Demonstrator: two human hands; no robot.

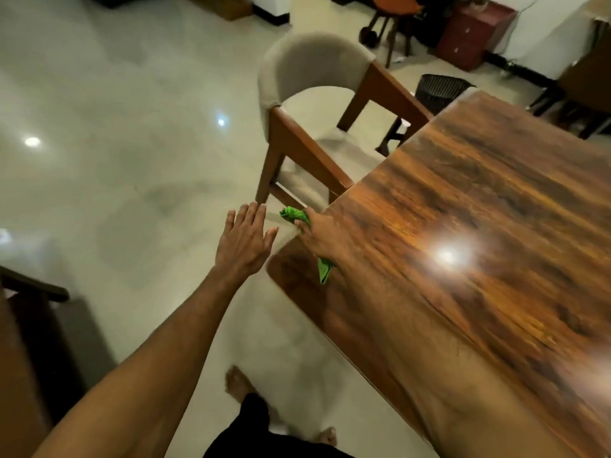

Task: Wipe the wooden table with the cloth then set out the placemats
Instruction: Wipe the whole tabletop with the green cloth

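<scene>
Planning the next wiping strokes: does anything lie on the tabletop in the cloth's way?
Nothing visible does. The right hand holds the green cloth at the wooden table's edge beside the chair, and the top in view shows only a lamp's glare.

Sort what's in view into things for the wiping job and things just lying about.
Job: green cloth, wooden table, right hand holding the cloth.
Lying about: beige chair, black bin, orange chair, red cabinet.

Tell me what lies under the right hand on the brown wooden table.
A crumpled green cloth: its two ends stick out from the right hand; the middle is covered.
</scene>
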